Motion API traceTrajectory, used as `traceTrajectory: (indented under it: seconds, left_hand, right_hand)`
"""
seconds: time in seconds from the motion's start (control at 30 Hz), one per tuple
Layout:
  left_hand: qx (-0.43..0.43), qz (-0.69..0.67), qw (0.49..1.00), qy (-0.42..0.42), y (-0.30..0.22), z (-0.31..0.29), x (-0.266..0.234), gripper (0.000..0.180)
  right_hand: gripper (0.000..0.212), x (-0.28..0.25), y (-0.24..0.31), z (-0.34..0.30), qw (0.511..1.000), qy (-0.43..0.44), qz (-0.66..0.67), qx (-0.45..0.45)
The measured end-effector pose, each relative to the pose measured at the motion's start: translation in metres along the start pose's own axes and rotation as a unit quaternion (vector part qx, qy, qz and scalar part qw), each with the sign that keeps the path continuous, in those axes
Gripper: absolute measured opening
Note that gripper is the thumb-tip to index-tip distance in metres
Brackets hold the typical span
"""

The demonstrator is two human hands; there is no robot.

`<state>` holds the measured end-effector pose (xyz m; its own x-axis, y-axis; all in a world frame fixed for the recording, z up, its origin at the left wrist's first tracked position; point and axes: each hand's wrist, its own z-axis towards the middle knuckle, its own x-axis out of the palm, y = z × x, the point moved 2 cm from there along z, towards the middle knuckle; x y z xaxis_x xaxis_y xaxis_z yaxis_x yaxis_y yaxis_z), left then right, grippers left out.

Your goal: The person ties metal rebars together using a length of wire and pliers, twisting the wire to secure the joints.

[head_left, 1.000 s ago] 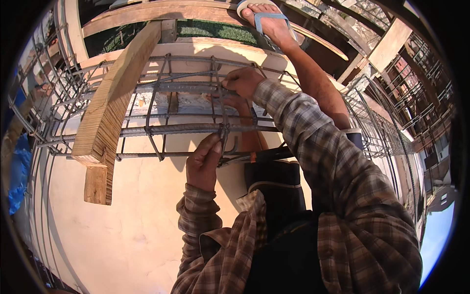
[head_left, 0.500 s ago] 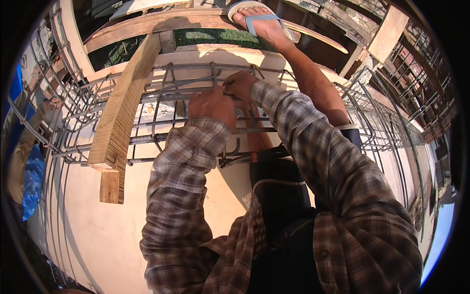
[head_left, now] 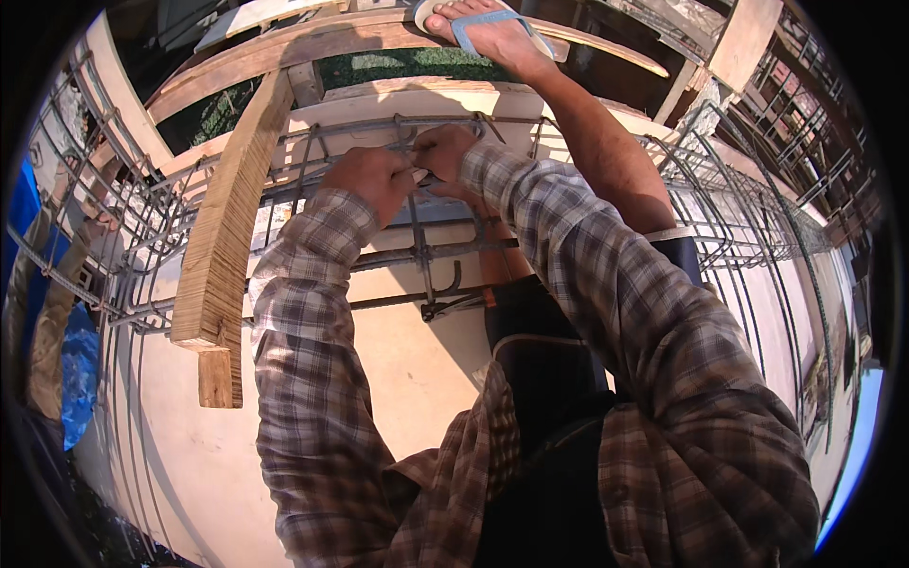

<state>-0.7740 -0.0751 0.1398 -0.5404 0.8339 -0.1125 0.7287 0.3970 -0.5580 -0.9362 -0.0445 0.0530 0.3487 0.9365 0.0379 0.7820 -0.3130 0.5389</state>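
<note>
Both of my hands meet over the upper bars of a rebar cage (head_left: 422,252). My left hand (head_left: 371,180) is closed, its fingertips pinched together at a bar crossing. Close against it on the right, my right hand (head_left: 445,151) also has its fingers curled in. Whatever sits between the fingertips is too small and shaded to make out. Beneath the hands, a bar with a hooked end (head_left: 457,276) shows in the lower part of the cage. A slim dark object with an orange end (head_left: 490,297) lies by the lower bar, its kind unclear.
A squared timber (head_left: 225,222) lies across the cage to my left. My sandalled foot (head_left: 492,33) rests on a wooden rail (head_left: 379,36) at the far side. Pale boards (head_left: 180,426) spread below; more rebar (head_left: 739,213) runs off right. A blue sheet (head_left: 80,379) hangs at far left.
My left hand has shifted left and slightly up, and its forearm has swung left, uncovering more of the lower bars. My right hand has moved a little left and up. The view has shifted slightly.
</note>
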Motion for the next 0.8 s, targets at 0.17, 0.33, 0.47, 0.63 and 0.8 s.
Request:
traceTrajectory:
  seconds: [0.17,0.33,0.47,0.63,0.8]
  left_hand:
    - [0.025,-0.069,0.993,-0.095,0.016,-0.028,0.003,0.027]
    - [-0.072,-0.078,0.984,-0.145,0.015,-0.008,0.004,0.032]
    - [-0.076,-0.038,0.976,-0.199,0.046,0.016,0.011,0.033]
    - [-0.067,-0.081,0.980,-0.167,0.047,0.010,0.004,0.030]
    - [0.049,-0.063,0.974,-0.213,0.016,-0.010,0.010,0.026]
  right_hand:
    - [0.031,0.006,0.000,-0.010,0.999,-0.042,0.019,0.029]
    - [0.022,0.009,-0.002,-0.012,0.995,-0.084,0.060,-0.003]
    - [0.026,0.008,0.002,-0.014,0.994,-0.074,0.081,0.007]
    - [0.021,-0.004,0.015,-0.023,0.967,-0.051,0.236,0.084]
    - [0.018,0.002,0.001,-0.018,0.970,-0.088,0.205,0.099]
